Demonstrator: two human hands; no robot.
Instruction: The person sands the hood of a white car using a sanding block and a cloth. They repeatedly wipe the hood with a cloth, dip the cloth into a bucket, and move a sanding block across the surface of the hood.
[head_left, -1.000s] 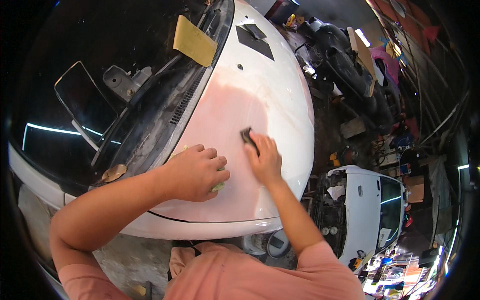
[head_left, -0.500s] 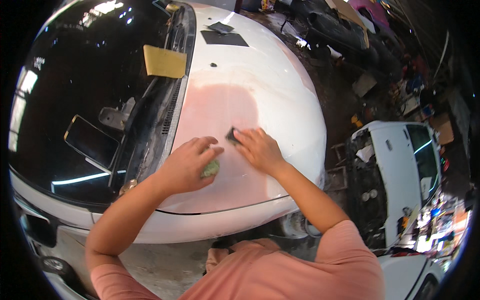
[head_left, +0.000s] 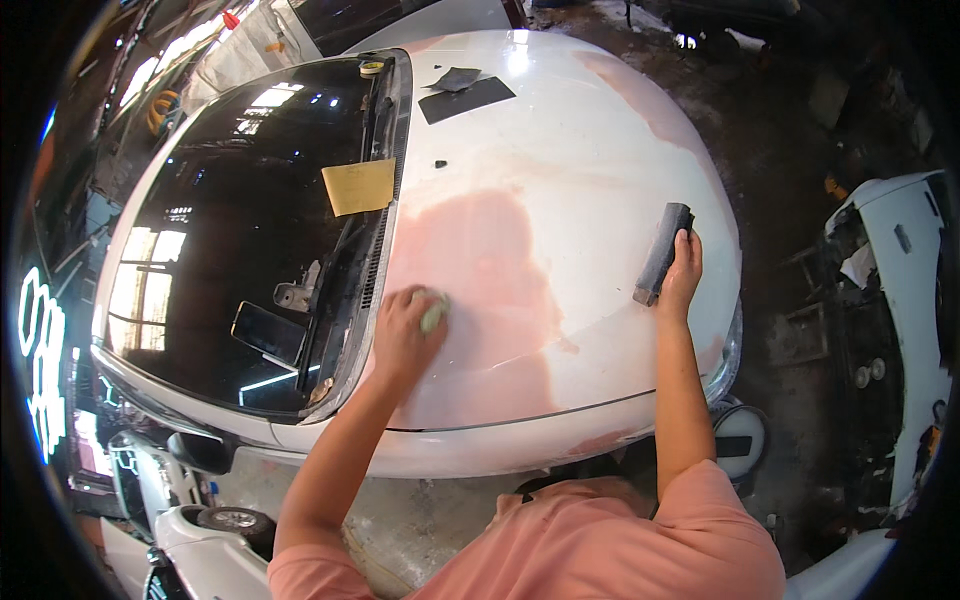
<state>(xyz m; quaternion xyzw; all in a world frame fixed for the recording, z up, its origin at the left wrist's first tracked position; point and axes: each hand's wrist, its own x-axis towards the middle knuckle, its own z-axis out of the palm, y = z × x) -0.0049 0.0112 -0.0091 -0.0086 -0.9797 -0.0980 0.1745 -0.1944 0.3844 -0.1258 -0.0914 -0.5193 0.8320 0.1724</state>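
1. Left hand (head_left: 400,328) — curled around a green wad (head_left: 434,314) at its 2 o'clock, over a pink patch (head_left: 490,260).
2. Right hand (head_left: 684,272), toward the wad's 3 o'clock, grips a dark grey block (head_left: 658,260) over the white hood (head_left: 590,150).
3. From the wad: yellow sheet (head_left: 358,187) at 11 o'clock — black sheet (head_left: 472,101) at 12.

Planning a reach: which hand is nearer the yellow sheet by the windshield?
Left. The left hand, holding a green pad over the pink patch, is below the yellow sheet in the picture; the right hand, holding a dark block, is farther, to its lower right.
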